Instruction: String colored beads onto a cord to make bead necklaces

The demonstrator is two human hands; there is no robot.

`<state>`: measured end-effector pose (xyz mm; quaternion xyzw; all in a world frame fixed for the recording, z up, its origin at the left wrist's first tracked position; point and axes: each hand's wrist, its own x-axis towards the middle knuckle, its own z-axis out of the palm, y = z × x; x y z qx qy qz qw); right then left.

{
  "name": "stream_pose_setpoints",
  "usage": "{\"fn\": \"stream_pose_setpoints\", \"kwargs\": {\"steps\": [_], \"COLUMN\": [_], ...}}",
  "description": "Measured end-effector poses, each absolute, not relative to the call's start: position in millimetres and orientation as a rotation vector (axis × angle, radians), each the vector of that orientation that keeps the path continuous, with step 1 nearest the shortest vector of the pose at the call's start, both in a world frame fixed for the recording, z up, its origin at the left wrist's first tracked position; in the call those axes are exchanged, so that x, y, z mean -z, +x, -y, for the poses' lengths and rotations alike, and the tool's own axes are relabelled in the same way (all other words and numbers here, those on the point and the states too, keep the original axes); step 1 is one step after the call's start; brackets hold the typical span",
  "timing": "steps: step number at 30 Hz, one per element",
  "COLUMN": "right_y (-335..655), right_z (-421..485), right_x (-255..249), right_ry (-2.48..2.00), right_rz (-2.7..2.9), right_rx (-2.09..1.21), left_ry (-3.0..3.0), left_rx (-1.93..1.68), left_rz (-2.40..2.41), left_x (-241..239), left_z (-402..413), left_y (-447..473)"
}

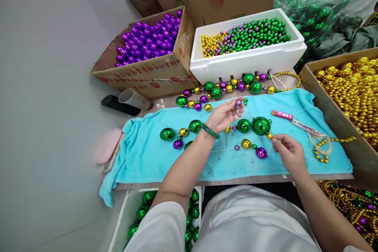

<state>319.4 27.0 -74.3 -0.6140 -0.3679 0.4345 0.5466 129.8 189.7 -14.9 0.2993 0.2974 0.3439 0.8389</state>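
Note:
My left hand (223,115), with a green bangle at the wrist, is pinched on a small purple bead (238,102) held above a turquoise towel (153,153). My right hand (288,150) is pinched on a thin thread beside a small gold bead (269,135). Between the hands lies a strand with a large green ball (260,125), a smaller green ball (243,125) and gold beads. Loose beads sit just below it: one gold (245,143) and one purple (261,152).
A white foam box (251,61) of mixed small beads, a carton of purple balls (147,41) and a carton of gold balls (354,86) ring the board. A finished strand (224,88) lies behind the towel. Pink scissors (285,116) rest at right. Green balls (189,220) fill a bin by my lap.

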Motion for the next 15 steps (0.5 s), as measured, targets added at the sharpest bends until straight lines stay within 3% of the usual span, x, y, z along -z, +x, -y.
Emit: {"fn": "stream_pose_setpoints", "kwargs": {"steps": [15], "right_y": [317.4], "right_z": [-27.3], "right_x": [74.5], "right_ry": [-1.48], "right_rz": [0.88], "right_rx": [-1.058], "left_ry": [0.597], "left_rx": [-0.762], "left_rz": [-0.615], "left_x": [18.1], "left_z": [-184.3], "left_y": [124.8]}}
